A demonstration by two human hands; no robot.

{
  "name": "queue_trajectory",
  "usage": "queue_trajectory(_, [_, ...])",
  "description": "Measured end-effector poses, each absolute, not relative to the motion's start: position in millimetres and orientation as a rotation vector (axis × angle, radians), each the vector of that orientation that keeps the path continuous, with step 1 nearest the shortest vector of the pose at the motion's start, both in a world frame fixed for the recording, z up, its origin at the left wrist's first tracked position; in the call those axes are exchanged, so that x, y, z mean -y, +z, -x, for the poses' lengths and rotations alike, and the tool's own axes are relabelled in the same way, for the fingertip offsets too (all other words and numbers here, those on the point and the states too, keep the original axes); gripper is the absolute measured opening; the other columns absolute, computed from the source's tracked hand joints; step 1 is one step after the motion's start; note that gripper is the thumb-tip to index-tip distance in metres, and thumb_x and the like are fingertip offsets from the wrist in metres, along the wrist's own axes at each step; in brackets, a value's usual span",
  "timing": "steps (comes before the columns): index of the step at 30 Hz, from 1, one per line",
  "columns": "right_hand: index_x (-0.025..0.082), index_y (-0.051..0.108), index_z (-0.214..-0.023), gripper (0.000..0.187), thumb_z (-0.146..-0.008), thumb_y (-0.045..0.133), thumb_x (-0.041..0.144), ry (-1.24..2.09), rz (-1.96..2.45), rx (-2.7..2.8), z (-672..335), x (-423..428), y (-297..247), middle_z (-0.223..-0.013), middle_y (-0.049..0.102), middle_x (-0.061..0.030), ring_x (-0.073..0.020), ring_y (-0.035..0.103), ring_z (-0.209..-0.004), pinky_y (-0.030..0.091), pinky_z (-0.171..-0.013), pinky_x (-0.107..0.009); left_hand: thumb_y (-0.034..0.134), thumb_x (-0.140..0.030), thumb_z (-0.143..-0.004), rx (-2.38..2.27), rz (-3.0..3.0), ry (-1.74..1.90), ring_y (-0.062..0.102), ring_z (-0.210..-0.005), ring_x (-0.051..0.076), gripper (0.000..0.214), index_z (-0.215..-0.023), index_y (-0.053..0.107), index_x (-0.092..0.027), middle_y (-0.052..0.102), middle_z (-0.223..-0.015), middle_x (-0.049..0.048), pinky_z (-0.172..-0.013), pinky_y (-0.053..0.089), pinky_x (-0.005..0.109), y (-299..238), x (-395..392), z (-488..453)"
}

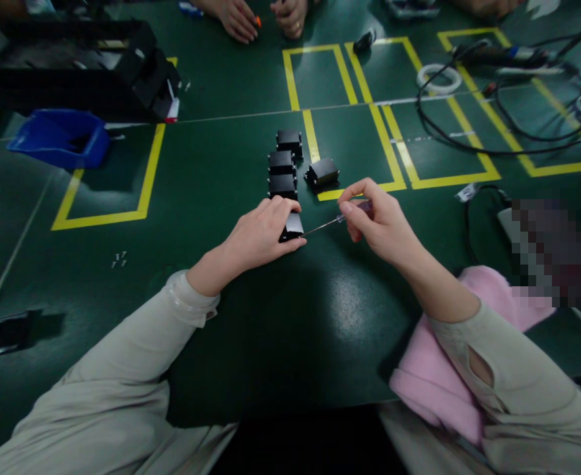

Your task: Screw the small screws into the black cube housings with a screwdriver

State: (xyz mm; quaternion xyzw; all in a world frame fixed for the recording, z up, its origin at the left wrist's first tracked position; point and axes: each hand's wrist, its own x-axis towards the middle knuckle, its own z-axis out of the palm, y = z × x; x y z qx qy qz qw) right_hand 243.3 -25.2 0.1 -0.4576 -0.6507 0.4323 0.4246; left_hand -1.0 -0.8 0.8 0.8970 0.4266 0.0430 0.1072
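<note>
My left hand (265, 234) is closed on a small black box (291, 225), which rests on the green table and is partly hidden by my fingers. In my right hand (382, 221) is a screwdriver (342, 217) with a clear purplish handle. Its thin shaft points left, and the tip meets the right side of the box near my left thumb. Just beyond my left hand, more black boxes of the same kind (282, 185) stand in a row leading away from me. One more black box (323, 173) sits to the right of that row.
Several small screws (119, 259) lie to the left. A blue bin (60, 138) and black trays (72, 66) stand at the back left. Pink cloth (439, 369) is under my right forearm. Cables (449, 138) coil at the right. Another person's hands (241, 21) rest across the table.
</note>
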Motion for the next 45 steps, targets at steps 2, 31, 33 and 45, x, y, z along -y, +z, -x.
queue_trajectory(2, [0.024, 0.052, -0.094, 0.012, -0.098, 0.059, 0.033, 1.076, 1.151, 1.637, -243.3, 25.6, 0.5, -0.051, 0.046, 0.0096, -0.0101, 0.048, -0.042, 0.035, -0.045, -0.026, 0.061, -0.052, -0.095, -1.253, -2.64, 0.125, 0.058, -0.112, 0.029, 0.052, -0.133, 0.046, -0.018, 0.059, -0.129, 0.0118, -0.086, 0.053, 0.041, 1.1, 0.9, 1.2])
queue_trajectory(31, [0.025, 0.051, -0.094, 0.013, -0.096, 0.063, 0.028, 1.017, 1.148, 1.647, -242.9, 26.8, 3.7, -0.059, 0.048, 0.0093, -0.0078, 0.049, -0.044, 0.033, -0.044, -0.025, 0.061, -0.051, -0.094, -1.253, -2.633, 0.132, 0.057, -0.112, 0.029, 0.052, -0.133, 0.046, -0.019, 0.058, -0.129, 0.012, -0.087, 0.052, 0.041, 0.7, 0.8, 1.2])
queue_trajectory(33, [0.024, 0.052, -0.089, 0.019, -0.097, 0.062, 0.037, 1.003, 1.165, 1.661, -243.1, 26.8, 3.9, -0.053, 0.047, 0.0096, -0.0076, 0.047, -0.041, 0.032, -0.043, -0.025, 0.061, -0.051, -0.094, -1.249, -2.632, 0.135, 0.057, -0.112, 0.029, 0.052, -0.132, 0.046, -0.019, 0.058, -0.129, 0.0121, -0.088, 0.052, 0.041, 0.9, 0.6, 1.0])
queue_trajectory(45, [0.024, 0.053, -0.092, 0.013, -0.096, 0.062, 0.032, 1.027, 1.139, 1.686, -243.8, 26.8, 5.0, -0.053, 0.048, 0.0098, -0.0078, 0.047, -0.041, 0.033, -0.044, -0.024, 0.061, -0.052, -0.094, -1.261, -2.648, 0.123, 0.058, -0.113, 0.029, 0.052, -0.132, 0.046, -0.019, 0.059, -0.129, 0.0121, -0.088, 0.053, 0.041, -0.1, 0.3, 1.4])
